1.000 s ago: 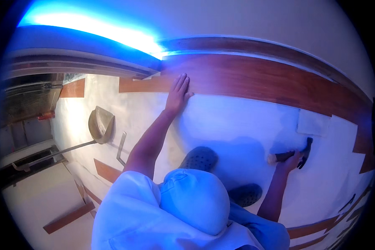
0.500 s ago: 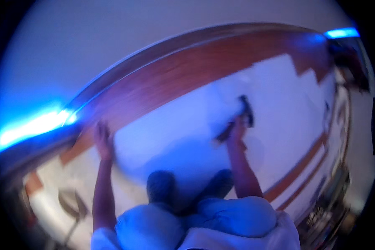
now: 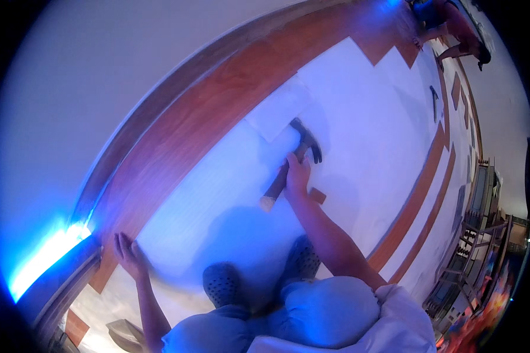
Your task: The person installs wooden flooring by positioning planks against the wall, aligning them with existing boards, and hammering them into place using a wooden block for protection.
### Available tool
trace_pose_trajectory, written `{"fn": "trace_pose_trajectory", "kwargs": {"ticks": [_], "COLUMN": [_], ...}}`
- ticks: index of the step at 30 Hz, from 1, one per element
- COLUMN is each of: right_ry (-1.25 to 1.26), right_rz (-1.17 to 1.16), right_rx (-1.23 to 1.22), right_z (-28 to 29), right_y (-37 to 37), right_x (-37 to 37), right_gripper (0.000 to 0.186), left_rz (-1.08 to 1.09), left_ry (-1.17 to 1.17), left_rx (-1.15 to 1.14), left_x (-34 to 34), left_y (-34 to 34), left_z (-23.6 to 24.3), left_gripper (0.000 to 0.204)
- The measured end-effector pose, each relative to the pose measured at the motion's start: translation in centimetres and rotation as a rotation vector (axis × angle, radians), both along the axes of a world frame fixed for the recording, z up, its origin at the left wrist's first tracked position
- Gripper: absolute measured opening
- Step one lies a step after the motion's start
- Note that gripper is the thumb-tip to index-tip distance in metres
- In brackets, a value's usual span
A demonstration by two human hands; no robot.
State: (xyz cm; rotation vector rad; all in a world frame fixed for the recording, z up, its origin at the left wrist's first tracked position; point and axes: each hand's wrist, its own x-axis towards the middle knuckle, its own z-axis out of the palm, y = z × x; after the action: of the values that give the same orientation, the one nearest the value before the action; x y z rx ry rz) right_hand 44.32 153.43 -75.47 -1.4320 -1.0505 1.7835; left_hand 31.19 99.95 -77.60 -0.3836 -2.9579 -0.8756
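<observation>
My right hand [image 3: 298, 178] grips a claw hammer [image 3: 277, 182] by its dark handle, close to the metal head, above the whitish floor. The hammer's head points away from me and its pale handle end towards me. At the lower left, my left hand [image 3: 131, 256] is open, fingers stretched out, at the near edge of the reddish-brown floor planks [image 3: 176, 147]. These planks run along the wall. Whether the left palm presses on them I cannot tell. A small brown offcut [image 3: 317, 195] lies on the floor beside my right wrist.
A bright blue-white light strip [image 3: 47, 259] glows at the left wall. Another person [image 3: 453, 26] bends down at the far right. A second dark tool [image 3: 434, 103] lies on the floor. Loose plank strips [image 3: 415, 200] and stacked furniture [image 3: 468, 253] stand to the right.
The view has turned, tilting the wall and planks more steeply and showing the other person more fully. My right hand still holds the hammer; my left hand stays by the plank edge.
</observation>
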Motion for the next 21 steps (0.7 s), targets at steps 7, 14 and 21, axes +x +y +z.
{"fn": "trace_pose_trajectory", "kwargs": {"ticks": [7,14,21], "right_ry": [-0.05,0.017,-0.02], "right_rz": [0.013,-0.071,-0.068], "right_rx": [-0.016,-0.043,-0.051], "right_z": [0.3,-0.1,-0.2], "right_y": [1.2,1.4,1.1], "right_x": [0.3,-0.4,-0.4], "right_gripper": [0.02,0.022,0.022], "left_rz": [0.444,0.295,0.383], "left_ry": [-0.027,0.069,0.012], "left_rx": [-0.45,-0.471,-0.46], "left_x": [1.7,1.9,1.8], "left_y": [-14.6,-17.5,-17.1], "left_z": [-2.7,-4.4,-4.8], "left_gripper": [0.067,0.077,0.079]}}
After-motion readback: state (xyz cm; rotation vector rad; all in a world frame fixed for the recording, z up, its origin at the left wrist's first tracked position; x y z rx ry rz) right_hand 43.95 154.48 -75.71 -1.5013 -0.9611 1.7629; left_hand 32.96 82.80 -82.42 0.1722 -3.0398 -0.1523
